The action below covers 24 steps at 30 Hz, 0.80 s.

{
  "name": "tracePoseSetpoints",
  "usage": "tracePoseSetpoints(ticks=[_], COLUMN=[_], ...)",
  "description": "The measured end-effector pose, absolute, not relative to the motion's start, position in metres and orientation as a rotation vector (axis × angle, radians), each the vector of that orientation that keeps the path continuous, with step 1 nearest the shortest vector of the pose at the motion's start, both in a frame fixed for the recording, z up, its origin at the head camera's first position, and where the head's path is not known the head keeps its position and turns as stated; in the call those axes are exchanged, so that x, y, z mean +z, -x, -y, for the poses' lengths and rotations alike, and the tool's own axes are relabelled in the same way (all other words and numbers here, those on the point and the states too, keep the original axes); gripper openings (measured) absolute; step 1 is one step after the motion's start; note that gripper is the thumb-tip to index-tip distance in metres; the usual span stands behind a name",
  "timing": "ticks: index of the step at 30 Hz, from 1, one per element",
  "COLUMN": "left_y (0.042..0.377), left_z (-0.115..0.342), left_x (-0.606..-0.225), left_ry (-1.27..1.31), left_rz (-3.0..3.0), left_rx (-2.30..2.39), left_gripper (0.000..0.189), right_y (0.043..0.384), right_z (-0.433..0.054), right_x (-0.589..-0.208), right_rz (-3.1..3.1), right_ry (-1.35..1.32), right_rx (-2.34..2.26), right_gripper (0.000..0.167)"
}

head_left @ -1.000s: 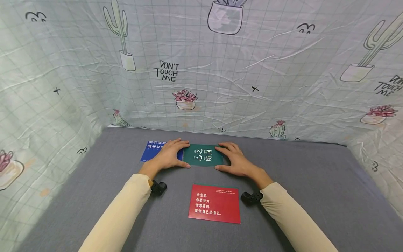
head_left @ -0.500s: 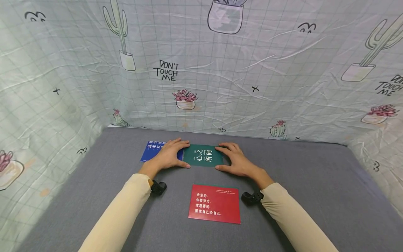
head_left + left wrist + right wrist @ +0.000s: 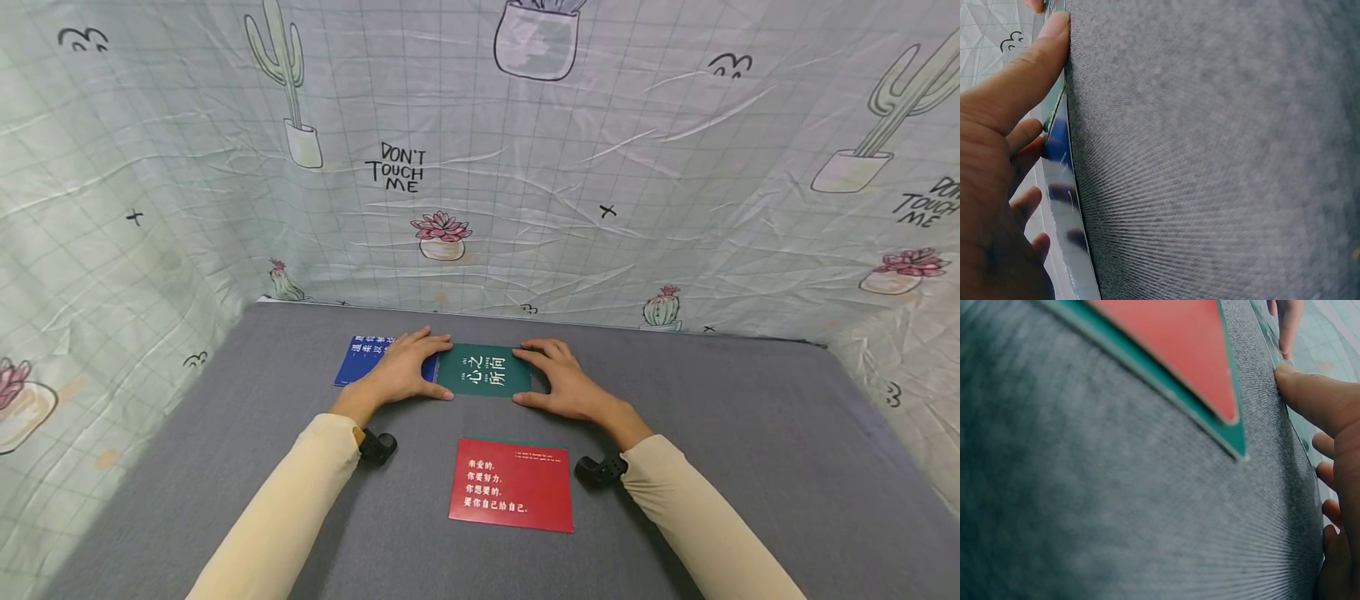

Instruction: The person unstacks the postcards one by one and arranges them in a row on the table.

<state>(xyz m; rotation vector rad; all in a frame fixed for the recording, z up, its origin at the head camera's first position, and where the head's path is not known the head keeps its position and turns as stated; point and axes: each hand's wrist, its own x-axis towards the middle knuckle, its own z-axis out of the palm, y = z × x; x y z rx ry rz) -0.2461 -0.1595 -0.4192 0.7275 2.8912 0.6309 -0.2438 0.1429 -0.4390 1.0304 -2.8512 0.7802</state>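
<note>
A green card (image 3: pixel 483 371) with white characters lies flat near the back of the table. My left hand (image 3: pixel 401 367) grips its left end, thumb at the near edge and fingers at the far edge. At the opposite end my right hand (image 3: pixel 562 385) holds the card the same way. A blue card (image 3: pixel 362 362) lies directly to the left, partly covered by my left hand. Close up in the left wrist view, the thumb (image 3: pixel 1047 50) touches the card edge. The right thumb (image 3: pixel 1304 387) rests on the near edge in the right wrist view.
Nearer the front, a red card (image 3: pixel 510 487) with white characters lies on top of another green card (image 3: pixel 1154 374), whose rim shows. Grey cloth (image 3: pixel 712 467) covers the table. A cactus-print curtain (image 3: pixel 525 192) encloses the back and sides.
</note>
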Motion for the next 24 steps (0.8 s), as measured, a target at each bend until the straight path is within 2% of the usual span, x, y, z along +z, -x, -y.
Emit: tracePoseSetpoints(ticks=[24], left_y=[0.234], left_z=[0.156], left_x=[-0.412], left_ry=[-0.863], left_rz=[-2.921], left_rx=[0.603], left_gripper=[0.079], right_y=[0.228], right_z=[-0.154], right_x=[-0.422], right_rz=[2.809], right_ry=[-1.066], right_rx=[0.826], right_gripper=[0.074])
